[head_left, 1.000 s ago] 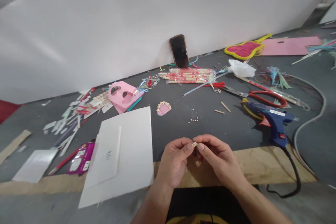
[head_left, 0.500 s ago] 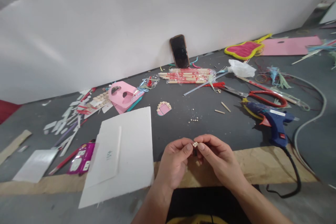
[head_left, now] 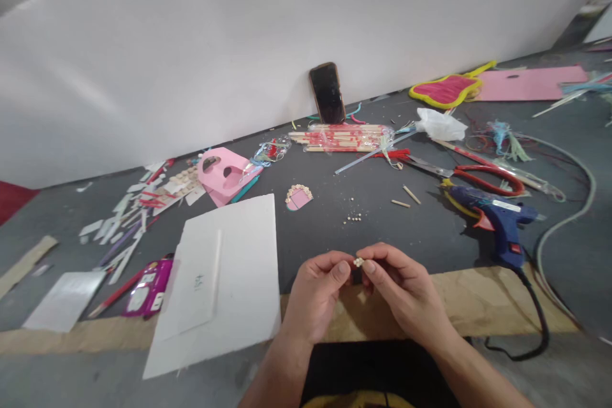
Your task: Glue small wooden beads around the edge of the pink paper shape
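My left hand [head_left: 318, 293] and my right hand [head_left: 399, 287] meet just above the near edge of the dark work surface. Both are closed in a pinch, fingertips together, on a tiny cluster of cream beads [head_left: 357, 262]. A few loose beads [head_left: 352, 217] lie on the dark surface just beyond my fingers. Further back sits a small pink arch-shaped piece edged with beads [head_left: 298, 196].
A white foam sheet [head_left: 229, 268] lies to the left. On the right are a blue glue gun [head_left: 495, 220] with black cord and red-handled scissors [head_left: 478, 175]. A phone [head_left: 327, 93] leans on the white wall. A bundle of sticks [head_left: 342, 137], pink card [head_left: 222, 173] and scraps lie about.
The hands and bead cluster have shifted very slightly up and right; the pinch is unchanged.
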### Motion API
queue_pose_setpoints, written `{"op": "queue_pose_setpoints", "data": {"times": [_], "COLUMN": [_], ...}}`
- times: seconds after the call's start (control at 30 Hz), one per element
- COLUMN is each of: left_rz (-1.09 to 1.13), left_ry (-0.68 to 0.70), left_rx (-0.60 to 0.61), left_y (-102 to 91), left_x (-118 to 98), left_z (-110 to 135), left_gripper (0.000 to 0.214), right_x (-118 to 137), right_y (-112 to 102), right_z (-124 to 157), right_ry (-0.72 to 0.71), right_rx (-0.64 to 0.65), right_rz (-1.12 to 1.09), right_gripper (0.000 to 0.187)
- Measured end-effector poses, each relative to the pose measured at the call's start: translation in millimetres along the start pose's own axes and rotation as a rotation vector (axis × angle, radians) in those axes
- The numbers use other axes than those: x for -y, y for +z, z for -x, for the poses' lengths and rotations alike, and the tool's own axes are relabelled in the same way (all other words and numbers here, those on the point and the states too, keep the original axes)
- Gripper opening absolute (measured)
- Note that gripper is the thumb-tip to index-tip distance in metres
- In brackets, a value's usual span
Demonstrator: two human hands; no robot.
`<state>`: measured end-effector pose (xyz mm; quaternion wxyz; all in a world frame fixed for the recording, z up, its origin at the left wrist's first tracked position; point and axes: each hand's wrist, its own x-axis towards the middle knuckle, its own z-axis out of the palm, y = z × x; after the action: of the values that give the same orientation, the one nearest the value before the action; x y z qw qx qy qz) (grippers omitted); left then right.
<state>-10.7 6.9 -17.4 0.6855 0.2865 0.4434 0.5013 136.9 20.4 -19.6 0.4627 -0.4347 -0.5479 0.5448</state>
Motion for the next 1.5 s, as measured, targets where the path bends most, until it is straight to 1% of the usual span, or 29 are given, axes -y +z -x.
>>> {"op": "queue_pose_setpoints", "data": {"times": [0.07,0.13,0.2,0.3,0.4,0.5,0.6,0.7,0.8,1.0,1.17,1.3,1.37,1.4,1.5], "left_rz": [-0.178,-0.367,-0.551,-0.842,-1.113,-1.341,-1.498,-1.589,-1.651,-1.713,-1.697,-1.619,-1.535,-1.451,-1.088], "left_ry": [0.037,0.074,0.132,0.259,0.374,0.442,0.452,0.416,0.388,0.404,0.416,0.41,0.402,0.394,0.328], "left_rx": [-0.1,-0.178,-0.21,-0.195,-0.17,-0.163,-0.151,-0.135,-0.107,-0.098,-0.128,-0.195,-0.233,-0.245,-0.254], "left_y": [-8.1,-13.6,-14.9,-11.1,-6.2,-3.7,-1.3,3.4,9.0,15.0,15.8,12.0,8.8,7.3,3.7], "left_x": [-3.4,-9.6,-16.7,-25.4,-30.8,-35.5,-39.5,-40.5,-38.0,-30.1,-28.9,-34.9,-37.5,-38.1,-36.5], "left_z": [-0.6,-1.9,-4.2,-10.3,-20.2,-33.6,-48.5,-61.9,-72.1,-81.9,-83.9,-79.9,-74.3,-70.7,-57.7], "left_gripper": [0.021,0.019,0.017,0.015,0.019,0.021,0.021,0.019,0.016,0.015,0.018,0.016,0.015,0.013,0.011], "right_x": [-1.5,-3.9,-6.6,-9.9,-12.5,-15.5,-19.3,-23.2,-25.1,-20.1,-14.9,-9.7,-4.3,-0.9,11.0], "right_y": [-8.1,-16.9,-23.6,-26.9,-25.4,-24.4,-25.5,-27.7,-29.7,-31.8,-36.3,-47.5,-56.1,-61.1,-79.5], "right_z": [-2.7,-6.7,-10.7,-14.3,-14.8,-14.2,-13.8,-13.6,-13.0,-11.9,-8.1,-3.1,0.0,1.8,7.2], "right_ry": [-0.118,-0.266,-0.39,-0.467,-0.471,-0.48,-0.497,-0.496,-0.483,-0.452,-0.45,-0.454,-0.469,-0.481,-0.53], "right_rx": [-0.018,-0.006,0.04,0.093,0.07,0.036,0.031,0.027,0.013,-0.018,-0.057,-0.07,-0.08,-0.089,-0.162], "right_rz": [0.211,0.461,0.668,0.856,0.966,1.022,1.04,1.023,0.971,0.83,0.73,0.726,0.756,0.777,0.858], "right_gripper": [0.014,0.013,0.014,0.017,0.02,0.022,0.023,0.023,0.022,0.02,0.02,0.02,0.02,0.02,0.019]}}
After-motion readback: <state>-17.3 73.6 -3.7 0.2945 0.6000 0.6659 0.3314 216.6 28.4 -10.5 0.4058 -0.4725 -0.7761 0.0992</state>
